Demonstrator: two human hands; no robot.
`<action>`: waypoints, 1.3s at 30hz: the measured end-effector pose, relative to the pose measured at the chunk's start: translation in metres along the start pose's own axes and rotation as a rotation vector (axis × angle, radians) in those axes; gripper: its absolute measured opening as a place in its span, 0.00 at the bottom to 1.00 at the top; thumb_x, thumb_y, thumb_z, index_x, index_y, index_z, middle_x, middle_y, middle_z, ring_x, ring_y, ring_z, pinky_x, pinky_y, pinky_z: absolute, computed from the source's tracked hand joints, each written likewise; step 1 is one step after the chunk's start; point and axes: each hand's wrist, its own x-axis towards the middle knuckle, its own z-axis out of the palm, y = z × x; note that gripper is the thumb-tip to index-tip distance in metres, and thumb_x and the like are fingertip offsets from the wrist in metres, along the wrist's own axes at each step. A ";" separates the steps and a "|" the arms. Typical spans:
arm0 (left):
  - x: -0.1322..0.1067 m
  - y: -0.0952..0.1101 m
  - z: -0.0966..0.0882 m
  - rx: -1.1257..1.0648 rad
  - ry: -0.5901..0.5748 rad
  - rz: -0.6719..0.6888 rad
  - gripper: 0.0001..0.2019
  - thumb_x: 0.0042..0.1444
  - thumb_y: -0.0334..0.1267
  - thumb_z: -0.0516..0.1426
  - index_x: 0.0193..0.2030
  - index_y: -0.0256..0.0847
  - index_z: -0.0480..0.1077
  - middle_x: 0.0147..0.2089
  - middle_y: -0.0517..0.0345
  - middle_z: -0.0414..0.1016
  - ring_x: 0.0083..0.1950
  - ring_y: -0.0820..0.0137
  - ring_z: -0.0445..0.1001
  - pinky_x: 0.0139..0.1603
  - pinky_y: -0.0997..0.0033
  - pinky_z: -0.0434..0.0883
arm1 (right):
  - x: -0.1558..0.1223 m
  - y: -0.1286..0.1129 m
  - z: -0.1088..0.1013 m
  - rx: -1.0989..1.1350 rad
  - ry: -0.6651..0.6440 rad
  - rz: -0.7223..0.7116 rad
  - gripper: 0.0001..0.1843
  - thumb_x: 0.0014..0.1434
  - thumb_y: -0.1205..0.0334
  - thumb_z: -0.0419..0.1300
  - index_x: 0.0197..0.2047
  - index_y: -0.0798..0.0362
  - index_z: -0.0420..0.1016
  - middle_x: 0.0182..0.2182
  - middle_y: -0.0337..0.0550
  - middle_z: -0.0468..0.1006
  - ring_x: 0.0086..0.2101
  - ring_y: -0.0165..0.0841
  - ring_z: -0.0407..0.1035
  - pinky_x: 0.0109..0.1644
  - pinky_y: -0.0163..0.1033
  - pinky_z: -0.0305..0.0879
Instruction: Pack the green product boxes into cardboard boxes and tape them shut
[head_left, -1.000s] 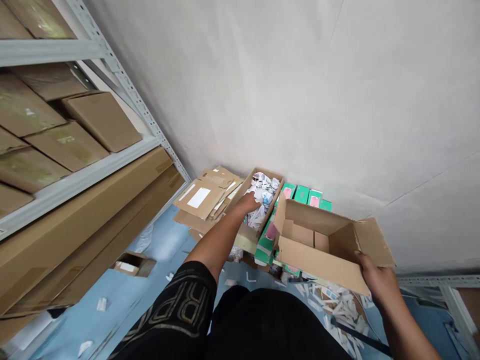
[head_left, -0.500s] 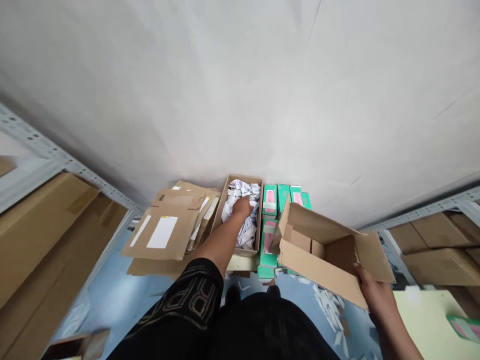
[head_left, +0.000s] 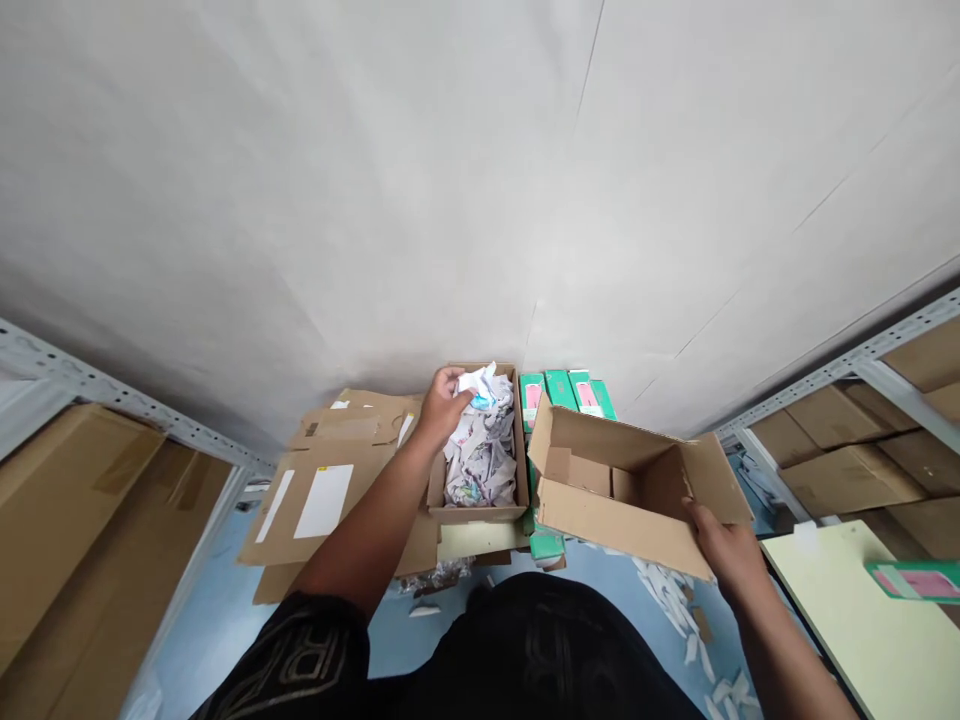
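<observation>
My left hand (head_left: 445, 402) is at the far left side of an open cardboard box (head_left: 480, 515) full of crumpled paper (head_left: 481, 465). Its thumb and fingers pinch a white piece of crumpled paper (head_left: 480, 384) with a blue mark. My right hand (head_left: 718, 545) grips the near right edge of a second cardboard box (head_left: 615, 518). That box is tilted with its flaps spread, and I see only bare cardboard inside it. It hangs partly over several green boxes with pink panels (head_left: 561, 389).
Flattened cardboard (head_left: 322, 500) with white labels lies to the left. Shelves with brown cartons stand on the left (head_left: 97, 500) and right (head_left: 840, 440). A pale table (head_left: 847, 620) at right bears a green and pink box (head_left: 915, 580). White scraps (head_left: 675, 600) litter the blue floor.
My left hand has come up out of the middle of the paper-filled box to its far left side, with a paper piece in it. The box in my right hand has shifted slightly left.
</observation>
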 end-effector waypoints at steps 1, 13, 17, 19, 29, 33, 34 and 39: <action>-0.007 0.018 0.001 -0.056 -0.018 0.084 0.23 0.58 0.42 0.61 0.57 0.42 0.60 0.50 0.52 0.79 0.49 0.64 0.80 0.49 0.65 0.75 | 0.000 -0.003 0.002 0.001 0.000 -0.009 0.27 0.52 0.43 0.63 0.45 0.57 0.82 0.45 0.55 0.85 0.50 0.50 0.76 0.49 0.43 0.70; -0.084 0.093 0.088 0.760 -0.774 0.753 0.23 0.67 0.33 0.56 0.68 0.46 0.64 0.62 0.49 0.76 0.63 0.58 0.73 0.66 0.49 0.69 | -0.019 -0.019 0.003 -0.065 0.027 -0.045 0.25 0.55 0.43 0.60 0.43 0.56 0.85 0.40 0.55 0.85 0.48 0.51 0.78 0.48 0.44 0.71; -0.078 0.081 0.090 0.748 -0.755 0.794 0.25 0.67 0.37 0.58 0.70 0.45 0.62 0.69 0.48 0.70 0.72 0.56 0.65 0.74 0.44 0.61 | -0.029 -0.015 -0.003 -0.039 0.058 0.017 0.24 0.55 0.44 0.61 0.42 0.56 0.85 0.39 0.54 0.86 0.46 0.50 0.78 0.47 0.43 0.71; -0.081 0.077 0.087 0.670 -0.670 0.794 0.24 0.67 0.39 0.58 0.69 0.47 0.64 0.70 0.49 0.68 0.74 0.56 0.62 0.75 0.43 0.58 | -0.034 -0.013 -0.009 -0.007 0.085 0.029 0.24 0.55 0.46 0.61 0.43 0.57 0.85 0.40 0.53 0.86 0.46 0.50 0.78 0.48 0.43 0.72; -0.119 0.045 0.132 0.170 -0.524 -0.117 0.27 0.63 0.51 0.59 0.65 0.42 0.68 0.56 0.49 0.80 0.57 0.55 0.79 0.59 0.55 0.75 | -0.056 0.024 -0.054 0.143 0.213 0.149 0.26 0.54 0.45 0.61 0.46 0.57 0.83 0.45 0.52 0.85 0.50 0.50 0.76 0.49 0.42 0.72; -0.143 0.041 0.183 0.149 -0.600 -0.126 0.24 0.61 0.55 0.59 0.55 0.39 0.74 0.52 0.49 0.82 0.56 0.54 0.79 0.55 0.58 0.76 | -0.062 0.062 -0.077 0.200 0.242 0.177 0.26 0.55 0.45 0.61 0.47 0.56 0.83 0.45 0.51 0.86 0.49 0.49 0.77 0.47 0.40 0.72; -0.150 0.042 0.199 0.151 -0.608 -0.122 0.24 0.60 0.55 0.59 0.55 0.39 0.74 0.53 0.49 0.82 0.56 0.54 0.79 0.55 0.59 0.76 | -0.063 0.073 -0.085 0.212 0.250 0.190 0.26 0.55 0.45 0.61 0.47 0.56 0.83 0.44 0.51 0.86 0.49 0.49 0.77 0.47 0.40 0.72; -0.191 0.048 0.291 0.246 -0.699 -0.120 0.26 0.57 0.54 0.61 0.57 0.40 0.75 0.50 0.50 0.84 0.56 0.52 0.80 0.56 0.58 0.75 | -0.067 0.141 -0.146 0.213 0.249 0.325 0.26 0.55 0.43 0.62 0.44 0.56 0.83 0.36 0.50 0.86 0.43 0.50 0.79 0.40 0.41 0.72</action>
